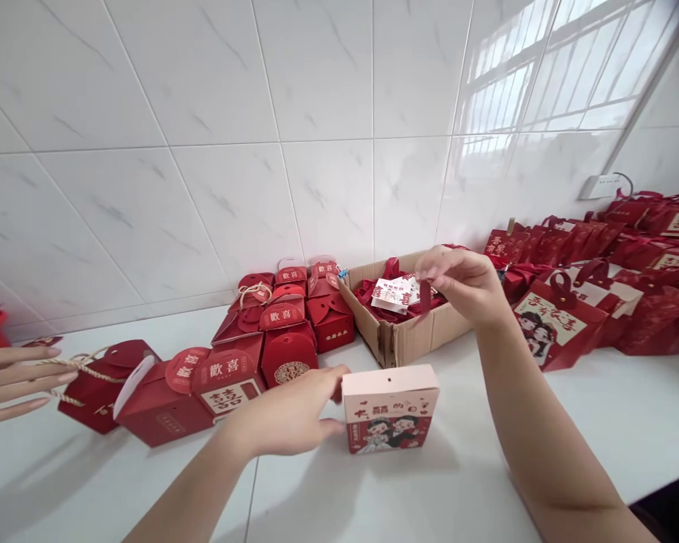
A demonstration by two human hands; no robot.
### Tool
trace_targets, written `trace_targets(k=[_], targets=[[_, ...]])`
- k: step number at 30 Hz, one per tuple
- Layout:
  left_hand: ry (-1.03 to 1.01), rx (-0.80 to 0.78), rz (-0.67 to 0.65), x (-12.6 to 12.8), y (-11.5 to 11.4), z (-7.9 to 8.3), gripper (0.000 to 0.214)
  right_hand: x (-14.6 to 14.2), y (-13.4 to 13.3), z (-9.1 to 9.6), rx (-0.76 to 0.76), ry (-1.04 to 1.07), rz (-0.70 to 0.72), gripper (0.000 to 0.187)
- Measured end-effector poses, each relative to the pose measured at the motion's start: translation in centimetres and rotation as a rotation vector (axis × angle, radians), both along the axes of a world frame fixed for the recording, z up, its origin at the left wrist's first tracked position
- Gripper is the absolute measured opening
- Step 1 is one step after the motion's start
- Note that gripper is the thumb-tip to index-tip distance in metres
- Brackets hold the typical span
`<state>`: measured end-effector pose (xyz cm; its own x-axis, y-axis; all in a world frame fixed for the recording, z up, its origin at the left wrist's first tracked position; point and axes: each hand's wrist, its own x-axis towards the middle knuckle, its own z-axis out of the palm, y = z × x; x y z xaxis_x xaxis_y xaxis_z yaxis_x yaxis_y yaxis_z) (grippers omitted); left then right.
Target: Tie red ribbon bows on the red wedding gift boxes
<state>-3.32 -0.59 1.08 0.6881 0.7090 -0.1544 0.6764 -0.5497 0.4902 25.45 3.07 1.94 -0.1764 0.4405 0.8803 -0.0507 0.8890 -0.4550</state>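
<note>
An upright gift box (390, 411), pale pink above and red below with a cartoon couple on its front, stands on the white table. My left hand (294, 415) is at its left edge, fingers curled round the upper corner and thumb beside the front. My right hand (461, 279) is raised over an open cardboard carton (413, 343), with a short dark red ribbon (425, 299) pinched between thumb and fingers. Inside the carton lie red ribbons and white printed cards (394, 294).
Closed red gift boxes (286, 320) cluster left of the carton. Another person's hand (16, 381) reaches in at far left, by a box with a rope handle (93, 369). Red ribbon-handled gift bags (566, 317) crowd the right. A tiled wall (328, 188) closes the back, with a power strip (600, 186).
</note>
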Motion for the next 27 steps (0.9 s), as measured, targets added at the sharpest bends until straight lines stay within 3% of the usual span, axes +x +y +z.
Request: trace_targets(k=[3, 5, 7, 11, 16, 27], targets=[[-0.059, 0.297, 0.019, -0.4, -1.0, 2.3, 0.044, -1.2, -1.9, 0.9, 0.086, -0.079, 0.181, 0.014], [-0.250, 0.496, 0.070, 0.6, -2.2, 3.8, 0.037, -2.0, -3.2, 1.5, 0.135, -0.132, 0.221, 0.017], [-0.470, 0.584, 0.043, 2.2, -3.4, 4.8, 0.024, -2.7, -4.2, 1.9, 0.189, -0.177, 0.220, 0.017], [-0.755, 0.589, -0.089, 4.8, -4.8, 5.0, 0.026, -3.5, -5.5, 2.2, 0.244, -0.267, 0.277, 0.020], [-0.796, 0.559, -0.275, 4.5, -4.4, 4.2, 0.032, -3.5, -5.6, 1.8, 0.185, -0.317, 0.389, 0.020], [-0.878, 0.623, -0.318, 4.6, -4.0, 4.0, 0.019, -3.8, -5.7, 1.4, 0.147, -0.269, 0.403, 0.018]])
